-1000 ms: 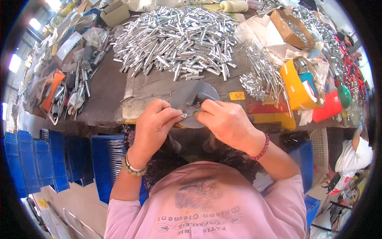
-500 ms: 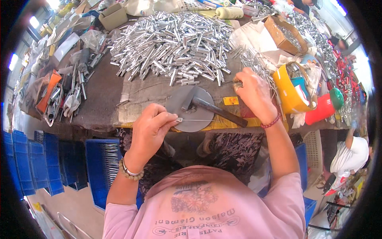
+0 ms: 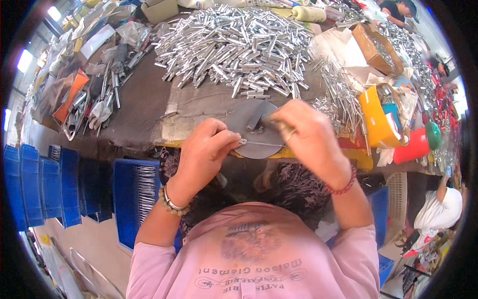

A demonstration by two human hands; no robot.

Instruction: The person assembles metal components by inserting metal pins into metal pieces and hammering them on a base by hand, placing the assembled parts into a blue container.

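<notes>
My left hand point(image 3: 201, 154) pinches the small bright end of a thin metal rod point(image 3: 264, 144), which lies across the front of a round grey metal plate point(image 3: 239, 119). A hammer point(image 3: 256, 119) rests on the plate; its head shows, while my right hand hides the handle. Over the right side of the plate, my right hand point(image 3: 311, 139) has curled fingers smeared by motion. Whether it holds something cannot be made out. Beyond both hands lies a large heap of short silvery metal tubes point(image 3: 234, 47).
Thin metal rods point(image 3: 338, 92) lie right of the heap, by a yellow container point(image 3: 377, 117) and a red jar with a green lid point(image 3: 416, 144). Tools point(image 3: 102, 97) fill the left side. A blue bin point(image 3: 132, 199) of rods stands below; other people work at right.
My right hand has moved left from beside the rod pile to over the plate and hammer handle, covering the yellow tag. My left hand still pinches the rod. The view has shifted slightly.
</notes>
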